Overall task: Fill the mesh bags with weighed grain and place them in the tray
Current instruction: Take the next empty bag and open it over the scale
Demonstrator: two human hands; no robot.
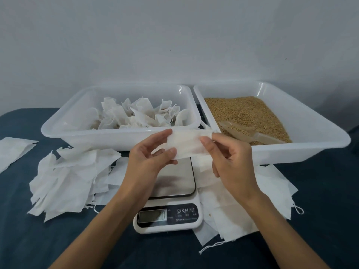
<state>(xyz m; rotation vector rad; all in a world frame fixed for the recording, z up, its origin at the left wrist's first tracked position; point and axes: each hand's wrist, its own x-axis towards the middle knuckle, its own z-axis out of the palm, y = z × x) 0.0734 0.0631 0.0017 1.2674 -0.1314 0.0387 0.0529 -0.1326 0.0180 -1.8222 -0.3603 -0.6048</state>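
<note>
- Both hands work at centre frame above the scale: the left hand (151, 152) pinches the left end of an empty mesh bag (186, 143) between thumb and fingers, and the right hand (231, 158) pinches its right end, so the bag is stretched flat between them.
- Judging by this, the step in hand is opening a fresh bag — nothing is in it yet. The next move calls for parting the mouth and freeing one hand for the scoop.
- At 6 o'clock sits the kitchen scale (169, 212), its platform bare; the display is too blurred to read.
- Loose flat bags lie in a heap (66, 181) at 9 o'clock and in another pile (242, 206) at 4 o'clock, on the dark cloth (38, 239).
- Farther back at 11 o'clock, the left tray (108, 137) holds filled, bunched bags (139, 113).
- At 1 o'clock, the right tray (303, 152) holds loose grain (246, 111) — a clear scoop (250, 133) rests in it, near the front edge.
</note>
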